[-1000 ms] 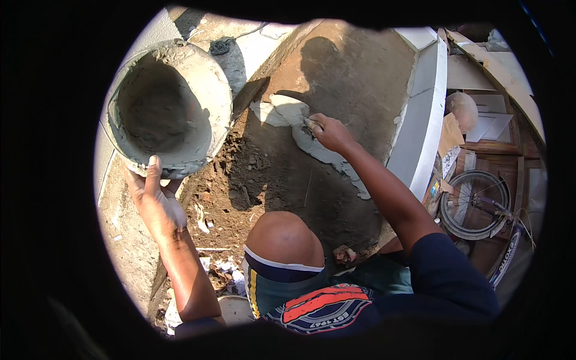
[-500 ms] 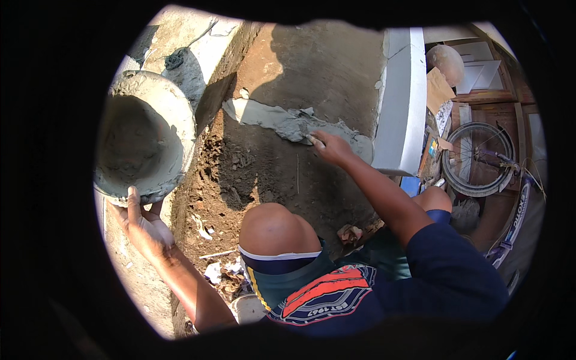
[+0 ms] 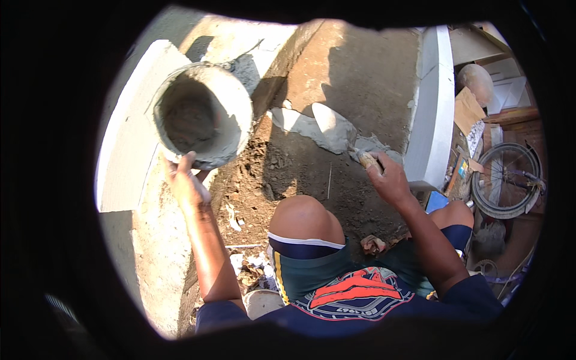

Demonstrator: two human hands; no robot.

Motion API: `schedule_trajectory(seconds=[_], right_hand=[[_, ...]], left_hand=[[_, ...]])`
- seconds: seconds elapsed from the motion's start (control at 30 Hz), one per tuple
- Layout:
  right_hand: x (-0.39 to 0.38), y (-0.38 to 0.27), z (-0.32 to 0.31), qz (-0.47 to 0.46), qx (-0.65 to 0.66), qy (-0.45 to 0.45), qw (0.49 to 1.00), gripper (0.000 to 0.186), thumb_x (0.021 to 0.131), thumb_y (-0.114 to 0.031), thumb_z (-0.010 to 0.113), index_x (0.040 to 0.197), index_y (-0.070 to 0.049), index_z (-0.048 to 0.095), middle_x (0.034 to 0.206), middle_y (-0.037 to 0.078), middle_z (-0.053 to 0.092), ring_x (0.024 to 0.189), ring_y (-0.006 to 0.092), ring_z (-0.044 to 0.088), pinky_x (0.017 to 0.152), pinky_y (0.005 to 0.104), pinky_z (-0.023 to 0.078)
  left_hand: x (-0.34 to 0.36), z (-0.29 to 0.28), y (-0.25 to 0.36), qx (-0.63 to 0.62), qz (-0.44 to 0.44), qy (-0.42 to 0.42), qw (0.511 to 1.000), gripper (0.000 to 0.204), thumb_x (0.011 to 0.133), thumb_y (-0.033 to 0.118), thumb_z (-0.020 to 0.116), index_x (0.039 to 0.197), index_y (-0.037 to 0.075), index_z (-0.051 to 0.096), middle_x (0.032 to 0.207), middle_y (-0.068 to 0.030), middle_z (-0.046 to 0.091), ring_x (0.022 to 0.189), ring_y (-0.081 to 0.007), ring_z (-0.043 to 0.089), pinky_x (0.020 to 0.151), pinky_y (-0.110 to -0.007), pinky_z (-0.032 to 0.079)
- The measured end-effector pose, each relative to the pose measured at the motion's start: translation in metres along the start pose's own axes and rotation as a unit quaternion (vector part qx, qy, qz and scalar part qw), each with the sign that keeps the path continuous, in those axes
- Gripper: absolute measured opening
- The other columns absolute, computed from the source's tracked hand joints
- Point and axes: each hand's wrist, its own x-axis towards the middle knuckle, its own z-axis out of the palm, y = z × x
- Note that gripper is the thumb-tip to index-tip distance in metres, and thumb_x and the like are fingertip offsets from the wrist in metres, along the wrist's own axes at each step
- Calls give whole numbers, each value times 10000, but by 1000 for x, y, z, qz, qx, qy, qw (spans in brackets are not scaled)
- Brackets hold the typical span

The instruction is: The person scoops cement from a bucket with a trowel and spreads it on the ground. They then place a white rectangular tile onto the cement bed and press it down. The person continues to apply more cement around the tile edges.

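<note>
I see the right hand (image 3: 390, 179) closed firmly around the handle of a trowel (image 3: 339, 133), whose blade lies against a strip of grey mortar (image 3: 300, 125) on the brown ground. My left hand (image 3: 189, 185) grips the near rim of a bucket (image 3: 234, 117), thumb over the edge; it is held tilted, mouth toward me, with grey mix inside. A white block (image 3: 135, 120) sits left of it; white blockwork (image 3: 431, 114) edges the ground at right, a bicycle wheel (image 3: 506, 176) beyond.
</note>
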Motion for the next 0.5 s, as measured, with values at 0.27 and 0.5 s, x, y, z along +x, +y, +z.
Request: schedule_trajectory(seconds=[0.27, 0.5], right_hand=[[55, -97, -27, -211, 33, -77, 974, 428, 979, -299, 630, 1316, -39, 675, 1117, 254, 745, 994, 431, 724, 919, 450, 558], [23, -55, -141, -102, -59, -119, 986, 415, 963, -320, 652, 1292, -74, 710, 932, 147, 767, 759, 202, 751, 781, 392, 592]], left_hand=[[-33, 38, 20, -85, -54, -104, 989, 265, 951, 50, 618, 1206, 118, 605, 849, -35, 651, 676, -166, 640, 641, -461, 642], [-34, 25, 1, -104, -115, -66, 986, 164, 966, 150, 649, 1126, 141, 612, 827, -23, 654, 677, -189, 646, 628, -470, 618]])
